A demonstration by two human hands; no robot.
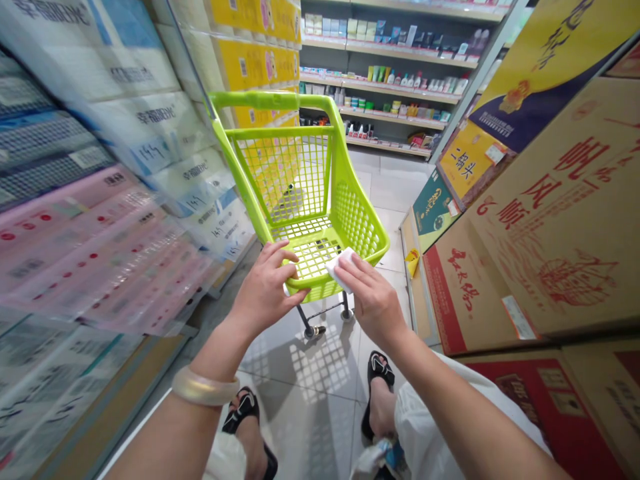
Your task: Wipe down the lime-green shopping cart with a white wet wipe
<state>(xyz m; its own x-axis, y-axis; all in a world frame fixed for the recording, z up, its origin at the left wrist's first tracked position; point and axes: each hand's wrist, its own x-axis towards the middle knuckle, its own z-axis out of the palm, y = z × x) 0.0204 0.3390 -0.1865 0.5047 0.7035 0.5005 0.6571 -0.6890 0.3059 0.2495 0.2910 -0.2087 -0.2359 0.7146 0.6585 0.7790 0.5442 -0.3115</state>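
Note:
A lime-green plastic shopping cart [300,173] stands in a store aisle right in front of me, its basket bare inside. My left hand [265,290] rests on the cart's near rim with its fingers curled over the edge. My right hand [367,293] is at the same rim, pinching a small white cloth or wipe [340,267] against the edge. A pale bangle [205,387] sits on my left wrist. Below, my feet in black sandals [380,373] stand on the tiled floor.
Stacked packs of tissue and paper goods [100,200] wall the left side. Cardboard cartons with red print [550,220] are piled on the right. Shelves of small bottles and boxes [395,80] cross the far end of the aisle. A yellow scrap [413,261] lies beside the cartons.

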